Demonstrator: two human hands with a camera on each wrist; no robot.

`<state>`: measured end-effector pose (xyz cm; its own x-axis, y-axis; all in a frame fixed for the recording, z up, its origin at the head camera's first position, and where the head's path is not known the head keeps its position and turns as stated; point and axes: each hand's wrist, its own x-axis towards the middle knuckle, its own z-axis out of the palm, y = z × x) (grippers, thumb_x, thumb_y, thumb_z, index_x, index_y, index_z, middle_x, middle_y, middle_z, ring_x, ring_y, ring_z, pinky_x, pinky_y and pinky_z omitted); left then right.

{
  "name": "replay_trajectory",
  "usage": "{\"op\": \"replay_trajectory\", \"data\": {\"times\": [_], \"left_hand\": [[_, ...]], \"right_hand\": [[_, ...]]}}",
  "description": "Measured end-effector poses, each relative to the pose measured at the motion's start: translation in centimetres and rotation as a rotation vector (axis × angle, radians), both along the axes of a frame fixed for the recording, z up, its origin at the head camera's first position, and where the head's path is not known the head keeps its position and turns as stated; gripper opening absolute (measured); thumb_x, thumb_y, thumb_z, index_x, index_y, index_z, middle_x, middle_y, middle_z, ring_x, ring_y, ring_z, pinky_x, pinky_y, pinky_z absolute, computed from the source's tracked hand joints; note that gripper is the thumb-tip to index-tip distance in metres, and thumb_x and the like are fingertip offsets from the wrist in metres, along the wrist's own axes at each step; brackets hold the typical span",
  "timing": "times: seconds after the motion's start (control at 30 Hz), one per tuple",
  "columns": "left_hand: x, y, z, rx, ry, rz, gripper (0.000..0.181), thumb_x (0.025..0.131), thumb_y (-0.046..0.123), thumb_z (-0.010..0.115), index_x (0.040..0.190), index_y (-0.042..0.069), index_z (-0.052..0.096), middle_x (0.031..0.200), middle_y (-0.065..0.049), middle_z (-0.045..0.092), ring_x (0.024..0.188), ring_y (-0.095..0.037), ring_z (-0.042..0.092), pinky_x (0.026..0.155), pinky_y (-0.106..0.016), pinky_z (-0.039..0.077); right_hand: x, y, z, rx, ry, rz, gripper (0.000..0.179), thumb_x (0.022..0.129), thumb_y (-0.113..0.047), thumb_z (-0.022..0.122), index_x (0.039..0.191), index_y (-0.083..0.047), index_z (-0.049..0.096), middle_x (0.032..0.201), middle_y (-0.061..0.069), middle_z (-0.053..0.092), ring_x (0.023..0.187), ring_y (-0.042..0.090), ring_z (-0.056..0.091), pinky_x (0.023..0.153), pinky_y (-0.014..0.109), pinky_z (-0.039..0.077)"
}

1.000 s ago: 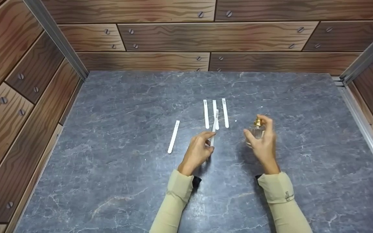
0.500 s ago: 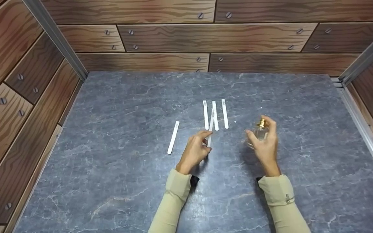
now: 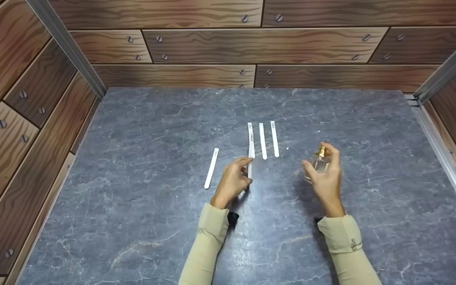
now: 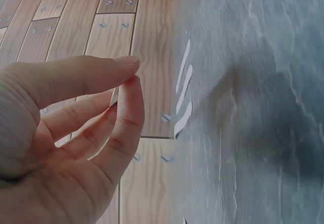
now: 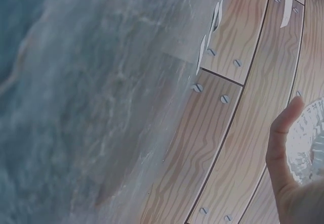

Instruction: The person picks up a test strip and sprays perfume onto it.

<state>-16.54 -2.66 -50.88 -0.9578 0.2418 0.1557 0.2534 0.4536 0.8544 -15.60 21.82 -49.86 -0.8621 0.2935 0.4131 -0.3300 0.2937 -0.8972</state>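
My left hand (image 3: 232, 180) pinches a white perfume test strip (image 3: 250, 170) between thumb and fingers, with small dark print near its far end. From the head view, this strip overlaps the leftmost strip (image 3: 249, 125) of a row on the table. Two more strips, a middle one (image 3: 263, 141) and a right one (image 3: 275, 139), complete that row. My right hand (image 3: 327, 184) grips a clear glass perfume bottle (image 3: 320, 164), its index finger on the gold spray top (image 3: 322, 151). The right wrist view shows the bottle's ribbed glass (image 5: 304, 145) and the held strip (image 5: 287, 6).
Another white strip (image 3: 211, 168) lies by itself, slanted, left of my left hand. Everything sits on a dark blue-grey marbled table (image 3: 141, 206). Wood-patterned panels (image 3: 196, 45) and metal rails (image 3: 449, 154) border it. A tiny white speck (image 3: 287, 148) lies right of the row.
My left hand has moved left with the strip, from over the middle strip to over the leftmost one. My right hand has shifted slightly right with the perfume bottle.
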Motion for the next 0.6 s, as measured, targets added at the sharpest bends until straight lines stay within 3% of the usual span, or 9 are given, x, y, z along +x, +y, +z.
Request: {"op": "replay_trajectory", "data": {"times": [0.37, 0.6], "left_hand": [[-1.0, -0.7, -0.5, 0.092, -0.082, 0.080, 0.057, 0.072, -0.020, 0.072, 0.127, -0.011, 0.064, 0.121, -0.021, 0.067, 0.085, -0.025, 0.068, 0.069, -0.023, 0.056], [-1.4, -1.1, -0.6, 0.081, -0.120, 0.139, 0.055, 0.074, -0.017, 0.074, 0.127, -0.008, 0.066, 0.106, -0.018, 0.070, 0.083, -0.024, 0.068, 0.064, -0.023, 0.056]], "right_hand": [[0.0, 0.1, 0.0, 0.020, -0.004, -0.004, 0.060, 0.081, 0.015, 0.073, 0.135, 0.004, 0.049, 0.108, 0.018, 0.055, 0.085, 0.013, 0.056, 0.058, 0.014, 0.052], [-0.1, 0.0, -0.1, 0.025, 0.001, -0.011, 0.060, 0.080, 0.014, 0.074, 0.134, 0.004, 0.050, 0.109, 0.024, 0.057, 0.084, 0.011, 0.057, 0.057, 0.014, 0.052]]}}
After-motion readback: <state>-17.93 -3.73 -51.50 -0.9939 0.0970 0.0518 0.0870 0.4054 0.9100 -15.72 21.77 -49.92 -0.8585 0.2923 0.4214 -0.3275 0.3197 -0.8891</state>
